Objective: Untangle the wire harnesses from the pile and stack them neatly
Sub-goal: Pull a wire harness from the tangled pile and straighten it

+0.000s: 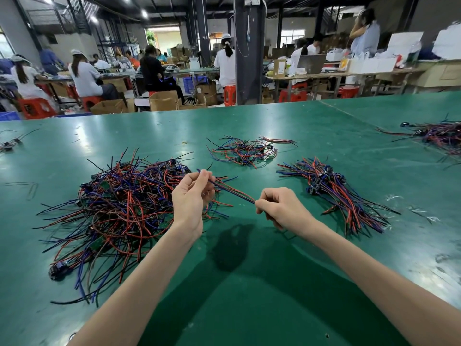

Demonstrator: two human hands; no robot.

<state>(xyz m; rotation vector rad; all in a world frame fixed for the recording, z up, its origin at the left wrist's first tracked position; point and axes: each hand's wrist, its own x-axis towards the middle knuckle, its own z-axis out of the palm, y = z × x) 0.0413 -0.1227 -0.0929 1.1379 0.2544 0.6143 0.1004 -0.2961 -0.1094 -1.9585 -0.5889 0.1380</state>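
Two grips hold one wire harness (232, 192) stretched straight above the green tabletop (249, 283).
From the head view, my left grip (190, 198) pinches the harness's far end and my right grip (279, 208) pinches its near end, fingers curled. I see the tangled pile (119, 211) at 9 o'clock, the aligned stack (344, 196) at 3 o'clock, and a looser cluster (244, 151) at 12 o'clock.

Left hand (192, 196) and right hand (277, 208) each pinch an end of one wire harness (234, 192), held taut above the green counter (249, 283). Big tangled pile (117, 211) lies left, aligned stack (334, 193) right, smaller loose bunch (245, 151) behind. Seated workers (84, 76) in background.
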